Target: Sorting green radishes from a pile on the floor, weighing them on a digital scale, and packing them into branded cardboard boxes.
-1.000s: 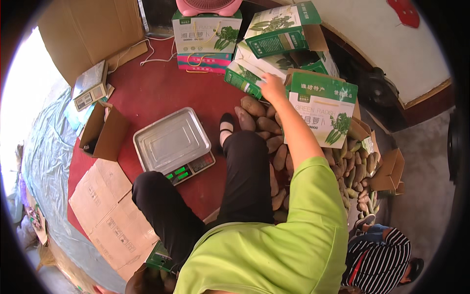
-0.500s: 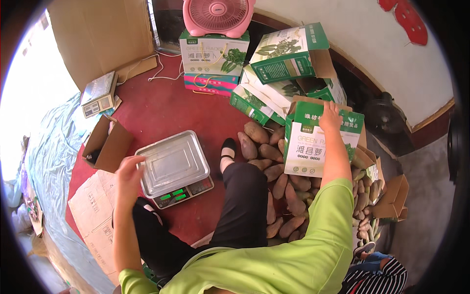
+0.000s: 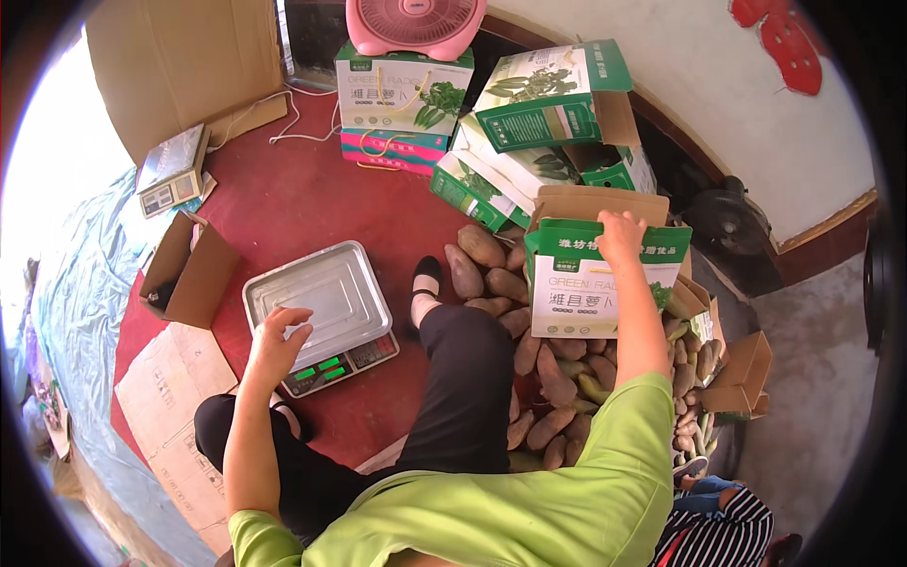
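Note:
My right hand is closed on the top edge of a green-and-white cardboard box, which stands upright on a heap of brownish-pink root vegetables that look like sweet potatoes. The box's bare brown flap stands up behind the hand. Over the near-left edge of a metal tray hovers my left hand, its fingers bent, thumb apart and nothing between them. The tray lies on a digital scale with lit green displays; whether the left fingertips touch it I cannot tell.
A pink fan sits on stacked cartons at the back. More green-and-white boxes lie beyond the heap. At the left are an open brown box and a second scale. Someone in striped clothing is at the lower right.
My left hand has moved right, from beside the tray to over its near edge. The right hand still grips the box, whose brown flap now shows more behind it. The whole view has shifted slightly.

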A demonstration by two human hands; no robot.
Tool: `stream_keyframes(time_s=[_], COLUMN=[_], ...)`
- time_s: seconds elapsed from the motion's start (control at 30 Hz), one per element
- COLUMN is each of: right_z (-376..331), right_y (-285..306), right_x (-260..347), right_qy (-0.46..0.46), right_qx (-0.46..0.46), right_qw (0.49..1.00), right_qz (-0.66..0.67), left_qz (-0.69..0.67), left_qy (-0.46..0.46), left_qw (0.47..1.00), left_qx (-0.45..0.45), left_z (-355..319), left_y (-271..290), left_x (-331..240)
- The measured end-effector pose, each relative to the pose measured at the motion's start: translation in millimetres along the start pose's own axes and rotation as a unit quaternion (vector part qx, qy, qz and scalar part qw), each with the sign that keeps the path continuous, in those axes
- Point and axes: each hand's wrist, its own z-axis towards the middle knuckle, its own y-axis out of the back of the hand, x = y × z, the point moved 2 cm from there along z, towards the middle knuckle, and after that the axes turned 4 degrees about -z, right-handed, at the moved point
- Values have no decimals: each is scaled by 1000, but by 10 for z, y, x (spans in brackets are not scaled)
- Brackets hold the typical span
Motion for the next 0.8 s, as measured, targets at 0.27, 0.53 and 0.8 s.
stream_keyframes(time_s=[0.27, 0.53, 0.8], right_z=[-240, -202, -332], right_y=[445, 1492, 2078], right_x=[340, 1071, 2092], right_qy=[120, 231, 312], right_qx=[-26, -238, -324], right_qw=[985, 916, 821], right_qz=[122, 225, 351], left_qz=[2, 34, -80], left_qy=[-32, -61, 0], left_qw=[999, 997, 997], left_qx=[-9, 15, -5], left_z=[-137, -218, -139], left_y=[135, 189, 159], left_x=[11, 35, 174])
